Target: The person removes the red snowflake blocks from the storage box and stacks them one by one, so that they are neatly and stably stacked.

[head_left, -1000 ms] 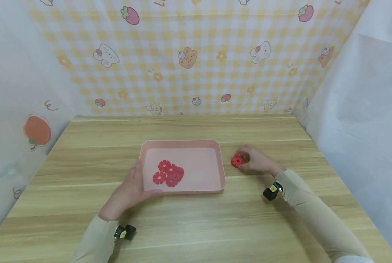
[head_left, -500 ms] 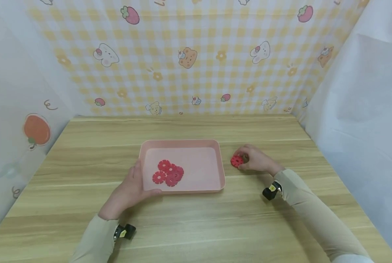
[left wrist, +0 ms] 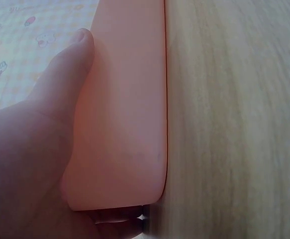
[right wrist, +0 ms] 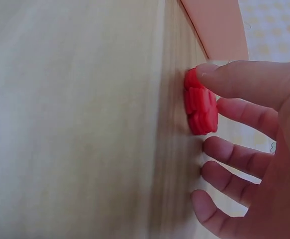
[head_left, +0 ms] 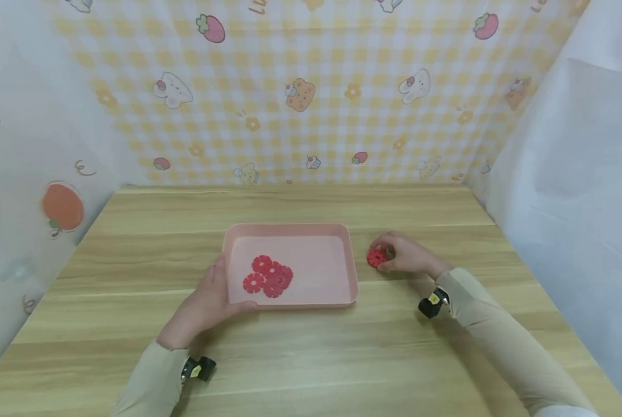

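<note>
A shallow pink tray (head_left: 318,269) lies on the wooden table, with several red snowflake discs (head_left: 253,283) overlapping in its left half. My left hand (head_left: 204,298) grips its near left corner, the thumb along the front rim and the fingers at the left side. In the left wrist view the same hand (left wrist: 40,129) lies against the tray's outer wall (left wrist: 125,109). Right of the tray, my right hand (head_left: 402,253) pinches a small stack of red snowflake discs (head_left: 376,258). Close up, that stack (right wrist: 200,104) stands at the tabletop between thumb and index finger; the other fingers are spread below.
The wooden table (head_left: 300,359) reaches back to a yellow checked cloth (head_left: 332,127) with cartoon prints. Pale sheets hang at the left (head_left: 24,145) and right (head_left: 582,174) sides. A small black camera sits on each wrist.
Both hands, the tray and the discs keep their places. Only the head view has shifted very slightly.
</note>
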Demonstrator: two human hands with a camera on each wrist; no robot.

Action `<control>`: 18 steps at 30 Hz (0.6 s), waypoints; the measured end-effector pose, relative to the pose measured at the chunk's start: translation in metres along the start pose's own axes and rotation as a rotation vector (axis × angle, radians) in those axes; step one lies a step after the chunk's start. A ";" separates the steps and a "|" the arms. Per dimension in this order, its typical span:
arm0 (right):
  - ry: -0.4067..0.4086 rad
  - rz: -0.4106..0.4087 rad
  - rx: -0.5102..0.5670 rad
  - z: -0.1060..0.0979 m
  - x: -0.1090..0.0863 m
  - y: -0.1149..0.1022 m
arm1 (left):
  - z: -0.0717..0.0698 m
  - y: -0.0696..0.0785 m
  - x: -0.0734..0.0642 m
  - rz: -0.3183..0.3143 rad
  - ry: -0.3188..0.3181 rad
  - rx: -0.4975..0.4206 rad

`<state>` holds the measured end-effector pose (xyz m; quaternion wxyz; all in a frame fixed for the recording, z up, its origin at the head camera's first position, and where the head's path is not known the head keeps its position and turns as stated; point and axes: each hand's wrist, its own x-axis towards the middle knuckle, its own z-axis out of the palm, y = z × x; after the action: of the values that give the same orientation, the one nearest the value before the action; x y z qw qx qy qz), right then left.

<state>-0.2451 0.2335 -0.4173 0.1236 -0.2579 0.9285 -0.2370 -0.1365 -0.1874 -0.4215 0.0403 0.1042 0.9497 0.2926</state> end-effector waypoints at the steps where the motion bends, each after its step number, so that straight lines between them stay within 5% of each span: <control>1: -0.001 0.000 -0.004 -0.001 0.000 -0.001 | 0.001 0.000 0.000 0.002 0.001 -0.005; 18: 0.038 -0.049 -0.081 -0.014 0.012 -0.028 | 0.002 -0.001 0.000 -0.007 0.001 -0.001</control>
<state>-0.2478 0.2111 -0.3920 0.0894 -0.2807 0.9329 -0.2071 -0.1363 -0.1866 -0.4237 0.0408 0.1009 0.9498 0.2932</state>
